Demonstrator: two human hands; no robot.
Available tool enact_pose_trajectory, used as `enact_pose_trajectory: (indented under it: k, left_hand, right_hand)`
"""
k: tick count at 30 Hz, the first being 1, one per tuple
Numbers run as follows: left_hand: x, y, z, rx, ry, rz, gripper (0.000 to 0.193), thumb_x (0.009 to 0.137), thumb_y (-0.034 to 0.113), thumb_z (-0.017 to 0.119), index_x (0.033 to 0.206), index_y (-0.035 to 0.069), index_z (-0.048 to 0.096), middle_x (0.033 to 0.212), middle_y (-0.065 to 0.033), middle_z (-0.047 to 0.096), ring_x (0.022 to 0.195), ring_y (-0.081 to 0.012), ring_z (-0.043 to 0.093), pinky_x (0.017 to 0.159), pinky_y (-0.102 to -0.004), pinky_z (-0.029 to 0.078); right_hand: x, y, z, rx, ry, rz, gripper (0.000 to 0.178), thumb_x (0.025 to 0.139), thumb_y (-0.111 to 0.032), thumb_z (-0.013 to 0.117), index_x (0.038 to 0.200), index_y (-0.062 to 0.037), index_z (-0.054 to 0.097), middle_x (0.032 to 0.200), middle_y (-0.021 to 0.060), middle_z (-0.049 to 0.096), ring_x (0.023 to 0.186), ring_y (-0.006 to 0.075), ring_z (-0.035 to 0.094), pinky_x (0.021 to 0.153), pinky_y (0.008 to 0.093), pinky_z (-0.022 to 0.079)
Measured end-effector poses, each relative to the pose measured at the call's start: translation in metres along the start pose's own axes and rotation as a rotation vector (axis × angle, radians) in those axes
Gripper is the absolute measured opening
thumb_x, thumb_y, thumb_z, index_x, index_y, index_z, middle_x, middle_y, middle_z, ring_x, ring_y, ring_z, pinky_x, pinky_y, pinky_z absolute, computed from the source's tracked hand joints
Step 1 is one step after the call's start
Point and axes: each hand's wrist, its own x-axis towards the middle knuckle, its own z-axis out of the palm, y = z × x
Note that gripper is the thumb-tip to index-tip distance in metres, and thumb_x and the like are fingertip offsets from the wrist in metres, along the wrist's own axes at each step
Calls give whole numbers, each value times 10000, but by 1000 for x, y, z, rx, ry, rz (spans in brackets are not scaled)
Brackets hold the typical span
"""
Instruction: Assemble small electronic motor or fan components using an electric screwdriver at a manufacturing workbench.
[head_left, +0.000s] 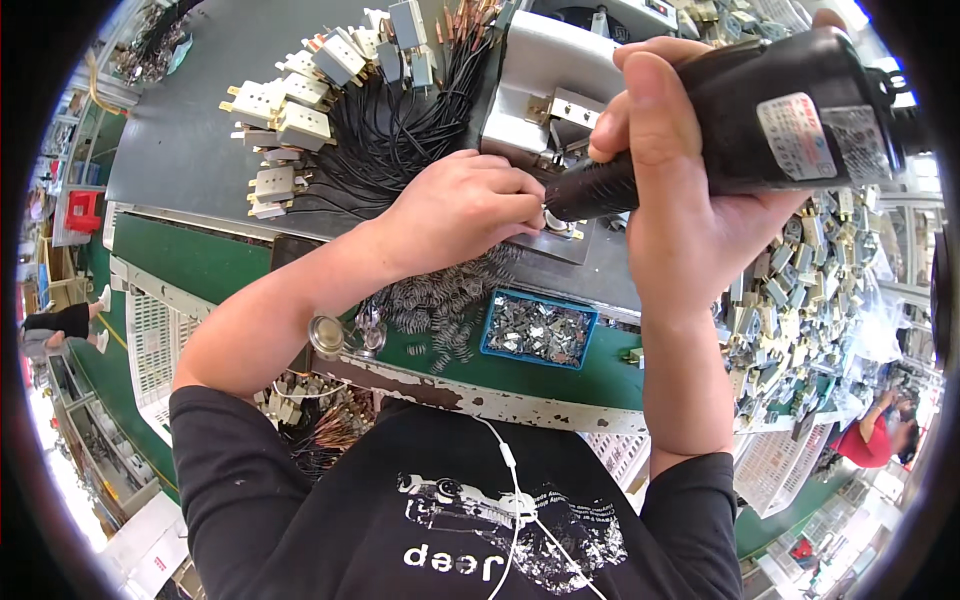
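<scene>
A black power screwdriver (735, 115) lies nearly level in my right hand (665, 190), whose fingers wrap around its body. Its narrow end points left, at the fingertips of my left hand (465, 200). Those fingertips are pinched together over a small piece at the foot of a metal fixture (530, 85); the piece is mostly hidden by fingers and tool. Just above sits a metal block with screws (575, 108) on the fixture. Behind my left hand spreads a bundle of black cables (395, 140) ending in grey and cream plugs (300, 110).
Loose coil springs (435, 305) and a blue tray (484, 342) of small metal parts lie along the near edge. A large heap of grey and cream plug housings (790, 320) fills the right side. A person in red (865, 442) is at far right, another person (68, 322) at far left.
</scene>
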Motion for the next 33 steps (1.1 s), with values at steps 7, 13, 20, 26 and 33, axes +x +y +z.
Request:
enact_pose_trajectory:
  k: [7, 13, 20, 26, 33]
  left_hand:
    - [-1, 1, 1, 18, 26, -11, 95, 797, 166, 772, 842, 139, 692, 903, 42, 659, 857, -194, 660, 748, -360, 504]
    - [2, 2, 1, 49, 30, 36, 82, 802, 168, 764, 851, 149, 701, 899, 44, 653, 855, -187, 655, 734, -355, 497]
    - [5, 15, -12, -128, -100, -257, 184, 835, 194, 757, 932, 80, 649, 952, -58, 661, 950, -270, 665, 804, -410, 531]
    - [13, 13, -15, 9, -391, -324, 274, 905, 292, 703, 1016, 51, 637, 941, -132, 667, 933, -336, 677, 778, -449, 558]
    - [12, 7, -12, -7, -308, -259, 294, 889, 289, 717, 1056, 56, 654, 881, -147, 689, 900, -362, 691, 768, -475, 563]
  right_hand:
    - [-3, 5, 5, -50, -7, 57, 144, 876, 39, 754, 981, 54, 657, 879, 84, 716, 622, 108, 647, 554, 229, 523]
    - [1, 13, 9, 78, 1, 270, 438, 820, 70, 732, 1202, 28, 522, 856, 81, 667, 701, 131, 668, 626, 240, 541]
    - [14, 23, -8, 31, -243, 171, 113, 898, 10, 733, 979, 59, 671, 833, 83, 699, 596, 122, 631, 539, 249, 508]
    - [10, 23, 0, 20, -176, 91, 137, 906, 6, 718, 1014, 59, 655, 816, 112, 691, 571, 129, 620, 540, 257, 507]
    - [-9, 7, 6, -199, -76, 336, 275, 840, 62, 737, 1075, 14, 602, 840, 70, 671, 636, 115, 643, 564, 238, 520]
